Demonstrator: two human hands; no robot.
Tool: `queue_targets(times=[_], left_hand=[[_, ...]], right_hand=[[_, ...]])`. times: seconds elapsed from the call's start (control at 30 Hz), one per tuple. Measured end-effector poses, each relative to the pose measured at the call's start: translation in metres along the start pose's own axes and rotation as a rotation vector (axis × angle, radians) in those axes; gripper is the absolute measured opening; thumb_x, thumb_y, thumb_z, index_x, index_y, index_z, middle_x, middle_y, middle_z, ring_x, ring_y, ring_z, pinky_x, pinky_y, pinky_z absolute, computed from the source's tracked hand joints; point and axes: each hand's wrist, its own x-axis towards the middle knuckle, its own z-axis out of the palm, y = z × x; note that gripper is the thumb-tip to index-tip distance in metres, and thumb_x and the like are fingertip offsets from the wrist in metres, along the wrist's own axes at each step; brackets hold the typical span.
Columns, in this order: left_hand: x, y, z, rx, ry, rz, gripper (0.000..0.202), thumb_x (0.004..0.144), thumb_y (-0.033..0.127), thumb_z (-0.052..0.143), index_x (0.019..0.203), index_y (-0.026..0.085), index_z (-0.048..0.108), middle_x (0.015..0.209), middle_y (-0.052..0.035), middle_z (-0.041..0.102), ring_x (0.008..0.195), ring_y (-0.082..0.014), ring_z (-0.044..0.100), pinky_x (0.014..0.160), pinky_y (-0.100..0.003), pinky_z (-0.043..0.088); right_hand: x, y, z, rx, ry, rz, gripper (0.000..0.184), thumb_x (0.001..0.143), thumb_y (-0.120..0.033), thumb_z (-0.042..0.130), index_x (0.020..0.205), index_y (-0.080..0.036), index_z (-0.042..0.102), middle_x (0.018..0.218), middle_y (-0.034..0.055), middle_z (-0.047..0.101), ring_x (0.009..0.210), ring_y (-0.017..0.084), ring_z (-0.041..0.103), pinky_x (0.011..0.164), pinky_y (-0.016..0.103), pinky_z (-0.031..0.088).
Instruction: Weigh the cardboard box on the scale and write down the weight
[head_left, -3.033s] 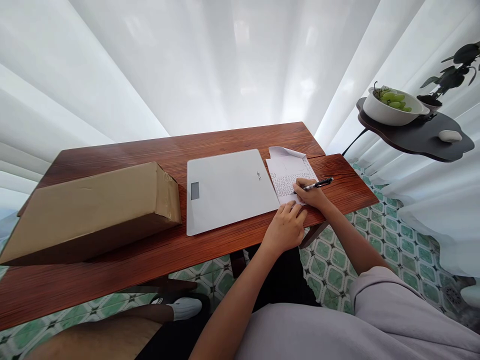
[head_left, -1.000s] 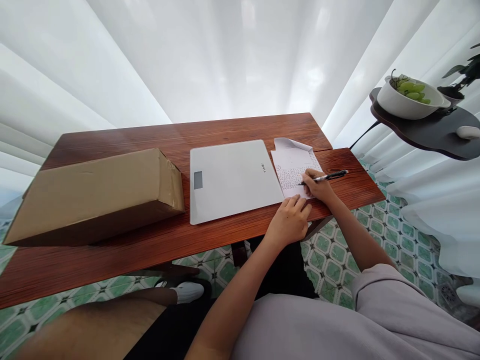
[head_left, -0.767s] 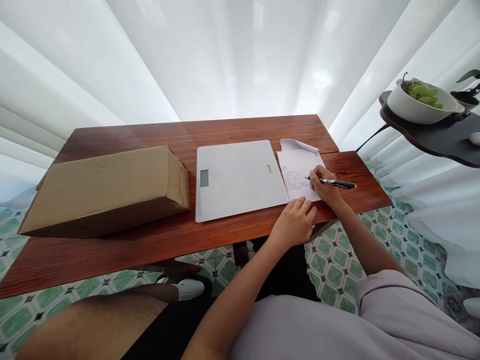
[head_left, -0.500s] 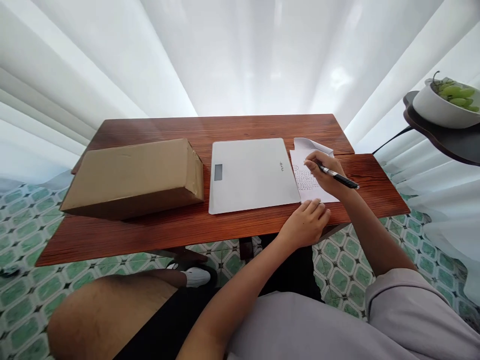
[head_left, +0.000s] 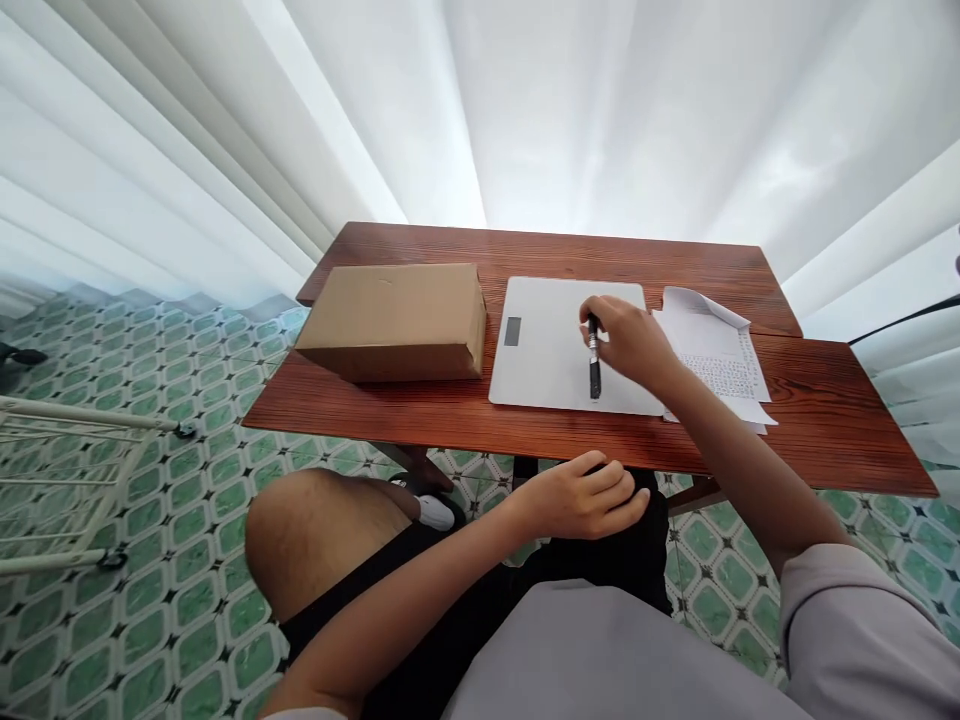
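My right hand (head_left: 630,338) holds a black pen (head_left: 594,362) and hovers over the flat white scale (head_left: 547,345) on the wooden table (head_left: 825,420). The pen points toward me, its tip near the scale's front edge. To the right of the scale lies a written paper sheet (head_left: 720,360) with a curled far corner. My left hand (head_left: 585,495) is off the table, below its front edge over my lap, fingers loosely curled and holding nothing. A brown cardboard box (head_left: 394,318) lies at the table's left end.
White curtains hang behind the table. The floor has green patterned tiles (head_left: 187,560). A white wire rack (head_left: 67,480) stands at the far left on the floor. My bare knee (head_left: 315,530) sits under the table's front edge.
My right hand lifted the pen off the paper and swung left over the scale. My left hand slid off the table into my lap. The view turned left.
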Motion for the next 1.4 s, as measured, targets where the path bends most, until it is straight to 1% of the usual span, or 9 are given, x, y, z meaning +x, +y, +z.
queue_targets(times=[0.13,0.27,0.47,0.6,0.9,1.07,1.23,1.33,1.4], left_hand=[[-0.026,-0.017,-0.035,0.122,0.036,-0.009,0.026,0.088,0.028,0.073,0.112,0.018,0.072,0.101,-0.0024,0.072,0.091,-0.0148,0.064,0.082,-0.031,0.053],[-0.048,-0.035,-0.063,0.269,0.090,-0.132,0.020,0.086,0.023,0.075,0.106,0.020,0.073,0.095,0.0003,0.074,0.085,-0.0131,0.065,0.080,-0.031,0.053],[-0.076,-0.070,-0.088,0.420,0.284,-0.354,0.037,0.077,0.003,0.059,0.109,0.017,0.070,0.087,-0.0027,0.076,0.080,-0.0176,0.065,0.075,-0.034,0.050],[-0.099,-0.090,-0.099,0.463,0.391,-0.546,0.048,0.074,0.002,0.053,0.116,0.020,0.067,0.089,-0.0055,0.075,0.085,-0.0211,0.065,0.079,-0.036,0.049],[-0.130,-0.131,-0.122,0.538,0.594,-1.029,0.037,0.083,0.011,0.048,0.117,0.019,0.062,0.105,-0.0105,0.070,0.104,-0.0265,0.059,0.096,-0.045,0.048],[-0.146,-0.167,-0.130,0.348,0.706,-1.233,0.038,0.082,0.013,0.054,0.120,0.020,0.059,0.113,-0.0105,0.066,0.116,-0.0279,0.056,0.101,-0.044,0.047],[-0.163,-0.176,-0.122,0.130,0.878,-1.430,0.038,0.083,0.022,0.051,0.121,0.022,0.051,0.118,-0.0109,0.062,0.115,-0.0249,0.060,0.102,-0.041,0.050],[-0.172,-0.178,-0.115,0.033,0.909,-1.493,0.044,0.078,0.020,0.050,0.121,0.022,0.049,0.116,-0.0097,0.063,0.112,-0.0221,0.061,0.105,-0.039,0.049],[-0.177,-0.181,-0.112,-0.008,0.909,-1.510,0.044,0.076,0.020,0.049,0.120,0.023,0.049,0.115,-0.0095,0.064,0.111,-0.0209,0.062,0.106,-0.038,0.049]], right_hand=[[0.003,0.047,-0.020,-0.140,-0.053,0.049,0.026,0.085,-0.008,0.046,0.104,-0.020,0.060,0.101,0.0076,0.066,0.084,0.018,0.053,0.065,0.029,0.029],[-0.017,0.098,-0.039,-0.335,-0.159,0.166,0.028,0.090,-0.010,0.040,0.106,-0.020,0.060,0.107,0.0096,0.067,0.087,0.020,0.055,0.064,0.031,0.026],[-0.053,0.135,-0.035,-0.457,-0.314,0.330,0.033,0.091,-0.009,0.036,0.113,-0.023,0.056,0.116,0.0104,0.065,0.097,0.024,0.056,0.063,0.031,0.026],[-0.063,0.141,-0.027,-0.491,-0.323,0.341,0.037,0.091,-0.010,0.036,0.120,-0.022,0.054,0.122,0.0119,0.062,0.099,0.024,0.057,0.062,0.031,0.024],[-0.075,0.147,-0.020,-0.449,-0.287,0.250,0.034,0.092,-0.011,0.033,0.116,-0.022,0.054,0.116,0.0177,0.060,0.098,0.026,0.056,0.065,0.035,0.029],[-0.076,0.157,-0.013,-0.429,-0.181,0.178,0.028,0.091,-0.014,0.034,0.104,-0.025,0.055,0.099,0.0146,0.059,0.085,0.025,0.055,0.060,0.035,0.029],[-0.084,0.166,-0.017,-0.414,-0.120,0.097,0.037,0.086,-0.013,0.036,0.109,-0.030,0.059,0.092,0.0135,0.059,0.077,0.026,0.055,0.058,0.037,0.031],[-0.086,0.147,-0.027,-0.433,-0.041,0.078,0.052,0.085,-0.012,0.035,0.128,-0.032,0.057,0.095,0.0175,0.059,0.078,0.029,0.055,0.060,0.041,0.033],[-0.080,0.113,-0.031,-0.430,0.076,0.102,0.050,0.092,-0.021,0.037,0.139,-0.031,0.052,0.103,0.0209,0.059,0.087,0.033,0.057,0.065,0.046,0.039]])
